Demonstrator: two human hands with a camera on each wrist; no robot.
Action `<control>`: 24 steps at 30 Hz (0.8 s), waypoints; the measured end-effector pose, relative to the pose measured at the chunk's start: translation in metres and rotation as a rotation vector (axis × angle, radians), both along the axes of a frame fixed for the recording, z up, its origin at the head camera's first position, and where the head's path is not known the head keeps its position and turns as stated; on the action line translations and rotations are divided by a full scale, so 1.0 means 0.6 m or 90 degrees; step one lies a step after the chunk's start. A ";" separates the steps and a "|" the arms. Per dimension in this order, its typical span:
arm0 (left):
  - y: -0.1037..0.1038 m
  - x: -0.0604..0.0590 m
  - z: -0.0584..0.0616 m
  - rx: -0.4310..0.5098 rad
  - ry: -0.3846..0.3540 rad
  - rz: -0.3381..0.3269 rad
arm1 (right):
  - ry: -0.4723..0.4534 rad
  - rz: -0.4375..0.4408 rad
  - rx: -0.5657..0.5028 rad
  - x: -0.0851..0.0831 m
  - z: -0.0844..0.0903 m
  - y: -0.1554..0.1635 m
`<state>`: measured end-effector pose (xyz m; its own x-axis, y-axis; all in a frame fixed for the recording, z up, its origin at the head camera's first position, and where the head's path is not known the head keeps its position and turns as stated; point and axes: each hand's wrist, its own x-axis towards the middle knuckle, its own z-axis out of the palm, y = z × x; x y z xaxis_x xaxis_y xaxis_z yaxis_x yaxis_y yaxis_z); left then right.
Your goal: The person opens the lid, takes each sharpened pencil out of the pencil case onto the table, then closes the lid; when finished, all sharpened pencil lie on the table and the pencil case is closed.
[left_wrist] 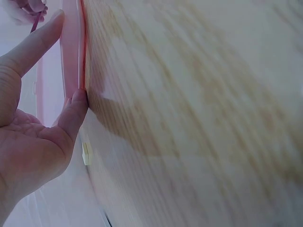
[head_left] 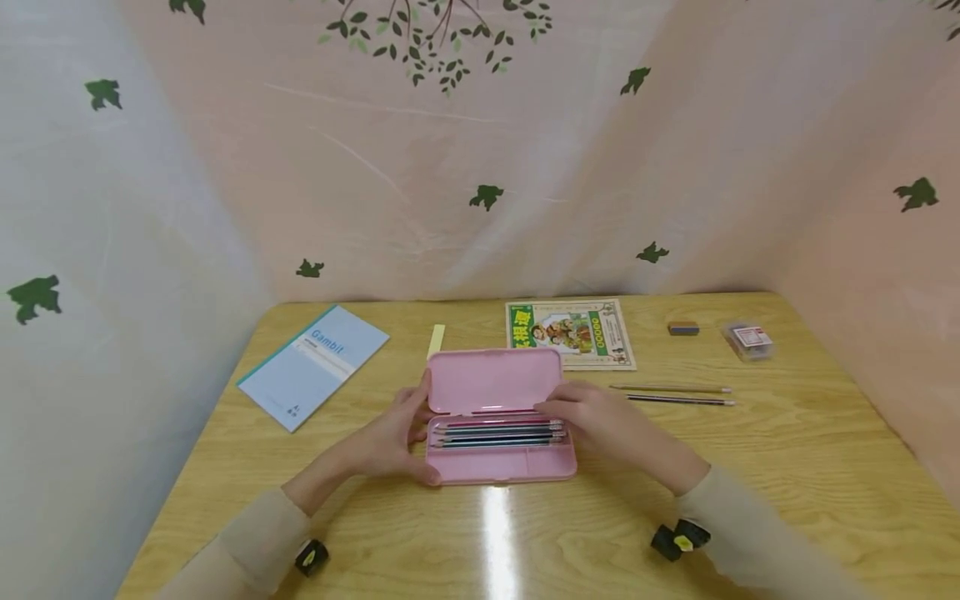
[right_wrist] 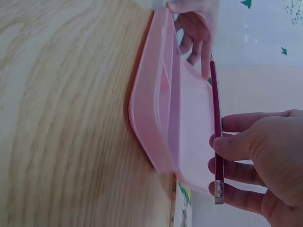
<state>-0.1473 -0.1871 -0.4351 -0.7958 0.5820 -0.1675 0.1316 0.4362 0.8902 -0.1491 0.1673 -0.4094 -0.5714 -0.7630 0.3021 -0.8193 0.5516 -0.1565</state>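
An opened pink pencil case [head_left: 476, 467] lies on the wooden table, its lid [head_left: 495, 379] tilted back. Several dark pencils [head_left: 498, 435] lie side by side in its long compartment, points to the left. My left hand [head_left: 382, 437] holds the case's left end, thumb at the front corner and index finger stretched toward the lid. Between thumb and fingers, my right hand [right_wrist: 270, 156] pinches a dark red pencil [right_wrist: 217, 104], its eraser end [right_wrist: 218, 191] lowest in the right wrist view. In the head view that hand is over the case's right side, by the hinge.
A light blue notebook [head_left: 315, 364] lies at left, a yellow strip [head_left: 436, 340] behind the case. A colourful booklet [head_left: 577, 333] is partly behind the lid. Two pencils [head_left: 678, 401], a small eraser-like block [head_left: 683, 328] and a clear little box [head_left: 747, 341] lie at right.
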 end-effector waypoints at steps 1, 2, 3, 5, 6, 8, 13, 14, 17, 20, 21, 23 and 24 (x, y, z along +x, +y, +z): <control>0.000 0.000 0.000 0.001 0.000 0.000 | 0.006 -0.003 -0.005 0.000 0.001 0.009; 0.001 -0.001 0.000 0.003 0.003 0.000 | 0.013 -0.009 -0.007 0.000 0.002 0.019; 0.001 -0.001 -0.001 0.005 0.006 0.000 | 0.020 -0.014 -0.012 0.000 0.003 0.030; 0.003 -0.001 -0.002 0.012 0.007 0.000 | 0.025 -0.025 -0.022 0.002 0.003 0.052; 0.003 -0.001 -0.002 0.014 0.007 0.001 | 0.027 -0.032 -0.028 0.003 0.002 0.064; 0.003 0.000 -0.004 0.021 0.007 0.002 | 0.029 -0.045 -0.037 0.005 0.002 0.087; 0.001 0.003 -0.011 0.029 0.004 0.003 | 0.032 -0.075 -0.054 0.013 0.002 0.143; 0.001 0.003 -0.012 0.031 0.004 0.002 | 0.037 -0.081 -0.053 0.014 0.002 0.155; 0.001 0.004 -0.013 0.030 0.006 0.000 | 0.049 -0.099 -0.046 0.015 -0.001 0.189; 0.001 0.003 -0.013 0.026 0.011 -0.001 | 0.061 -0.122 -0.035 0.014 -0.008 0.221; 0.001 0.003 -0.013 0.026 0.012 -0.002 | 0.061 -0.128 -0.036 0.014 -0.011 0.230; 0.001 0.003 -0.013 0.024 0.013 -0.002 | 0.066 -0.137 -0.033 0.014 -0.017 0.248; 0.001 0.002 -0.013 0.024 0.013 -0.003 | 0.066 -0.142 -0.031 0.014 -0.021 0.257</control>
